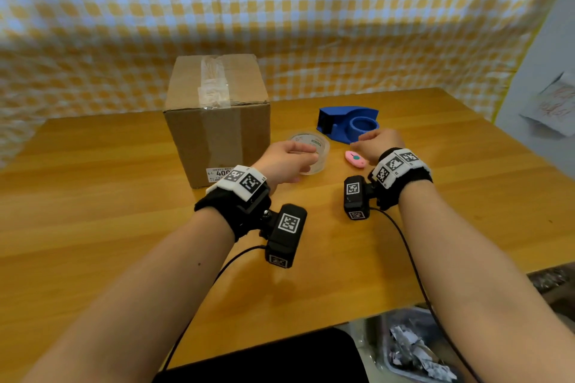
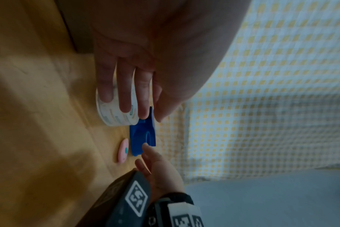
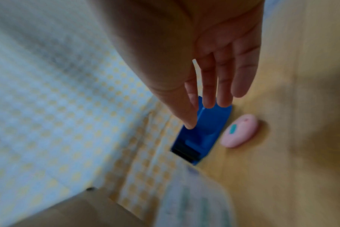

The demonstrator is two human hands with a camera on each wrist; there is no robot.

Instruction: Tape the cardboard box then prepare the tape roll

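Cardboard box (image 1: 217, 115) left of tape roll (image 1: 311, 149); dispenser (image 1: 347, 123) behind, cutter (image 1: 355, 159) right

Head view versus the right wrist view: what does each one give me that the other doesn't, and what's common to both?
Only the head view shows the whole cardboard box, its top seam already taped, with its white label, the left hand over the clear tape roll, and both wrist cameras.

Only the right wrist view shows the right hand from the palm side, its fingers straight and holding nothing.

Both show the blue dispenser, the pink cutter beside it, the wooden table and the checked cloth.
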